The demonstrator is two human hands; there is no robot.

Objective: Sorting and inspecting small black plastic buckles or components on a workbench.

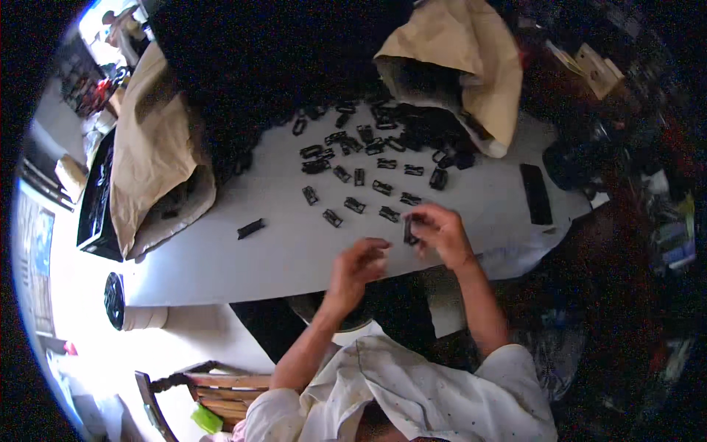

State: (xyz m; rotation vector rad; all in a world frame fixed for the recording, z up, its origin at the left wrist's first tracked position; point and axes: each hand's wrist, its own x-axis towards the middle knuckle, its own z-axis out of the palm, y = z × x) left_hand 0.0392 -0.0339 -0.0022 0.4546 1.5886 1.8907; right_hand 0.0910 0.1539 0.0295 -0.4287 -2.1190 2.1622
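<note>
R hand holds a small black plastic clip at the near edge of the white table, fingers clamped on it. Clip's long axis runs roughly near-far, top end pointing away from the person; lower end sticks out below the fingers. L hand sits just beside it, to the left and a bit nearer the body, fingers curled together; can't tell if anything's in them, too blurred.

Beyond the hands, more black clips lie on the table in loose rows, most w/ long axes slanted, spaced apart. One lone clip lies well off to the left.

Containers: a tan paper bag at the far right lies tipped, mouth facing the table, w/ a pile of black clips spilling from the opening. A second tan bag at the far left lies slumped; dark pieces show at its mouth, kind unclear.

A flat black bar lies right of the rows, long axis near-far.
</note>
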